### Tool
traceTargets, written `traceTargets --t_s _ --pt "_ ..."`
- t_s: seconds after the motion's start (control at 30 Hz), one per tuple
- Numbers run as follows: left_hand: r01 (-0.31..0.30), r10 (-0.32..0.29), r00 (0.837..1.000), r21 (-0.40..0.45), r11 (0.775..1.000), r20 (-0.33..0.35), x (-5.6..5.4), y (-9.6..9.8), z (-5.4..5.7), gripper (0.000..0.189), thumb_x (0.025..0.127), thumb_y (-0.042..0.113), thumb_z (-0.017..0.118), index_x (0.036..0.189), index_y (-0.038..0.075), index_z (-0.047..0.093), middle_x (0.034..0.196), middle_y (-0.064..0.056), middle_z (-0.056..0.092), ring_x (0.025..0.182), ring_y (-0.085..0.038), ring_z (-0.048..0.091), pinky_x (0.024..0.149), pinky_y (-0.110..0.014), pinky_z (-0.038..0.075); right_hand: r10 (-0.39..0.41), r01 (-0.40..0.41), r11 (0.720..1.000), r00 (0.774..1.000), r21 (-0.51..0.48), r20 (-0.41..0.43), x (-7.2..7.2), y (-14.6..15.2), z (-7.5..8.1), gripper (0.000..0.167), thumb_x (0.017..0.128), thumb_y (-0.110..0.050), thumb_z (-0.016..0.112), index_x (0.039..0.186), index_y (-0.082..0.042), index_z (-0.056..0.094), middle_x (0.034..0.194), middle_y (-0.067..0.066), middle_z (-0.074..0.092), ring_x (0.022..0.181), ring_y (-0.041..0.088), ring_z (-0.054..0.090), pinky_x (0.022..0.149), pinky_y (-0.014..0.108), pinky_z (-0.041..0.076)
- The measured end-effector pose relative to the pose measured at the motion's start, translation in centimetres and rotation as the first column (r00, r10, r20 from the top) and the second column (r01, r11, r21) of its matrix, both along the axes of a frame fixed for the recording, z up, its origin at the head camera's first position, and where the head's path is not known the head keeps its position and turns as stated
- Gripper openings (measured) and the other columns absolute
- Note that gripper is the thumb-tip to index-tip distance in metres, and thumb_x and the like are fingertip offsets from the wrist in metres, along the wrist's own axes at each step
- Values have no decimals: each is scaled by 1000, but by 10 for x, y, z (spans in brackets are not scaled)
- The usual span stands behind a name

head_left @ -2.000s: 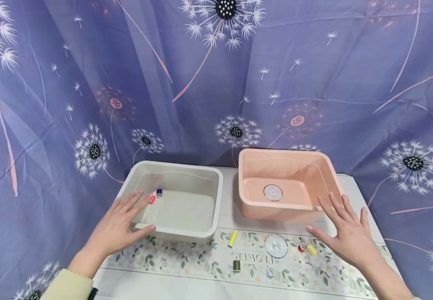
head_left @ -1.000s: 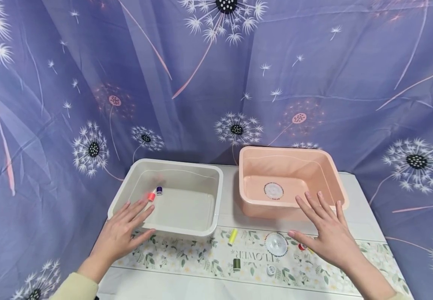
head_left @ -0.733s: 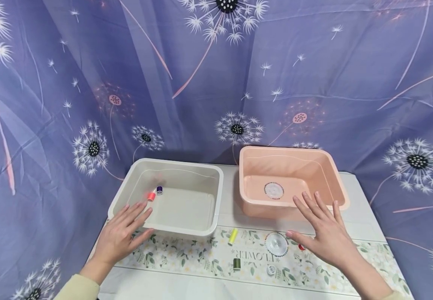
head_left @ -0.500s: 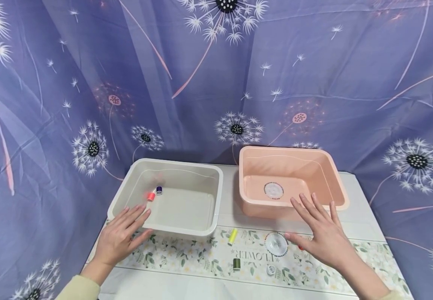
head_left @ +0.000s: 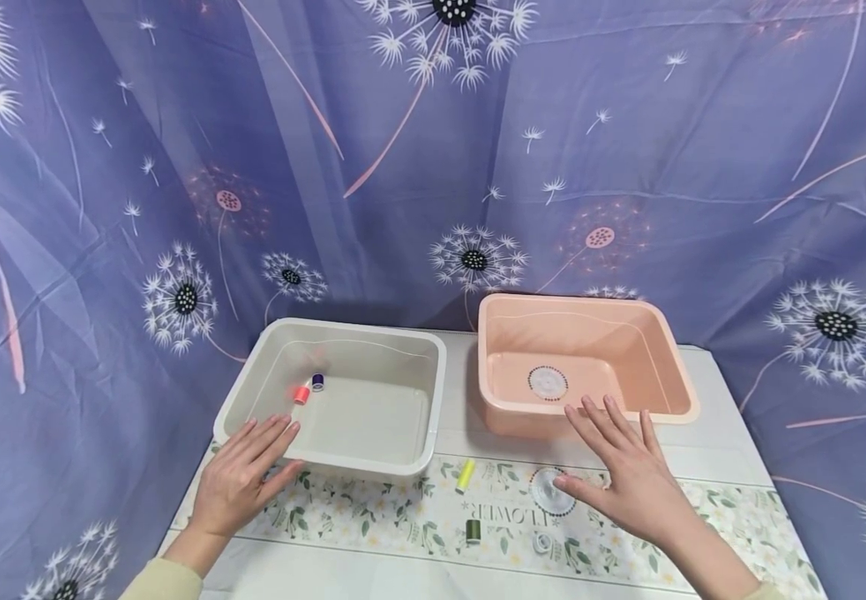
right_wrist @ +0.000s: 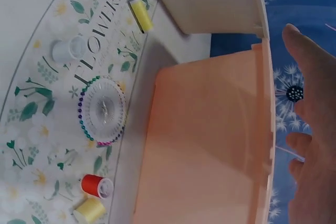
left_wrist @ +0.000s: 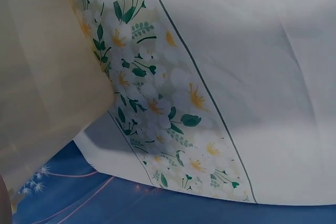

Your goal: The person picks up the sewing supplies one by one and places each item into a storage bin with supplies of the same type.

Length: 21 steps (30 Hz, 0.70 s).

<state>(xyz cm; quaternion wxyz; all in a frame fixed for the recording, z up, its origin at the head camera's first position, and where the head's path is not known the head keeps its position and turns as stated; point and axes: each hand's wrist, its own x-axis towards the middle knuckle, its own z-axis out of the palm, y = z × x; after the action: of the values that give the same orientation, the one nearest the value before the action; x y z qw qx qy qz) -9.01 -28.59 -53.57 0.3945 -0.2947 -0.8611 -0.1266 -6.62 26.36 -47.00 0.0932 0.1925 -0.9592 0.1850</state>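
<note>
The work looks to be between pick-ups: the left hand (head_left: pixel 237 483) and right hand (head_left: pixel 631 483) hold nothing, fingers held out nearly straight, thumbs spread away. A next pick-up would call for a low thumb-and-finger pinch on a small piece on the worktop (head_left: pixel 327 575). Nearest the right thumb is a flat, clear pin wheel (right_wrist: pixel 104 109), ringed with coloured pinheads, in front of the peach tub (head_left: pixel 503 410); a similar wheel (head_left: pixel 548 383) lies inside. Around it are yellow (head_left: pixel 465 476), green (head_left: pixel 473 532), white (head_left: pixel 542 542) and red (right_wrist: pixel 93 186) spools. The grey tub (head_left: pixel 433 408) holds coral (head_left: pixel 301 394) and purple (head_left: pixel 317 382) spools; whether the left fingers touch its rim is hard to tell
</note>
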Motion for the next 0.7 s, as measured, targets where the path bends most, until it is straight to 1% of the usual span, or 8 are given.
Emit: traceTargets --t_s 0.1,0.2,0.23,0.37,0.47,0.5,0.6,0.7 --pt "-10 10 1000 9 1000 -7 0 0 -2 64 109 61 49 129 7 78 125 -16 77 108 -39 76 128 -35 36 15 -15 1000 1000 9 -6 0 -4 -6 93 88 -61 80 164 -20 45 168 15 43 164 33 22 133 56 -11" --pt "-16 16 1000 16 1000 -1 1 0 -3 65 109 61 48 129 8 78 125 -16 77 109 -39 75 128 -36 35 40 -40 999 999 6 -21 0 -9 -11 92 88 -61 81 164 -20 46 169 13 43 164 29 22 134 54 -8" --pt "-18 18 1000 16 1000 4 1 1 -3 65 109 61 47 130 8 78 126 -16 77 109 -39 75 129 -36 35 50 -50 999 998 6 -31 0 -11 -13 92 88 -61 80 163 -20 47 169 12 43 164 27 20 134 53 -7" --pt "-29 28 999 9 1000 20 3 2 -2 65 110 61 45 131 8 77 126 -16 77 111 -40 75 128 -38 36 87 -87 996 992 5 -94 -1 -18 -19 92 88 -63 79 163 -20 47 167 11 46 164 22 21 136 50 -2" --pt "-34 34 999 1 999 18 3 2 -2 65 110 61 45 132 8 77 127 -15 77 111 -39 75 126 -40 39 111 -112 994 982 2 -155 -1 -24 -21 90 92 -71 70 162 -19 49 167 10 46 163 24 27 136 48 3" --pt "-33 33 999 2 999 16 3 2 -3 65 110 61 45 131 9 77 127 -15 77 111 -38 75 126 -39 39 119 -121 993 977 -2 -174 -1 -26 -22 90 93 -74 66 162 -18 49 166 11 47 163 23 27 136 47 4" --pt "-31 31 1000 7 999 5 2 1 -5 65 109 61 46 132 9 77 127 -15 77 114 -35 75 127 -39 39 149 -154 988 967 -8 -206 0 -33 -22 89 97 -78 54 162 -17 50 165 12 49 160 28 33 136 45 7" --pt "-29 29 1000 14 999 -2 1 0 -6 64 109 61 47 132 9 77 127 -15 77 123 -30 72 128 -38 37 183 -190 982 959 -10 -219 0 -40 -23 88 98 -78 52 161 -15 51 162 15 52 156 34 40 136 44 9"
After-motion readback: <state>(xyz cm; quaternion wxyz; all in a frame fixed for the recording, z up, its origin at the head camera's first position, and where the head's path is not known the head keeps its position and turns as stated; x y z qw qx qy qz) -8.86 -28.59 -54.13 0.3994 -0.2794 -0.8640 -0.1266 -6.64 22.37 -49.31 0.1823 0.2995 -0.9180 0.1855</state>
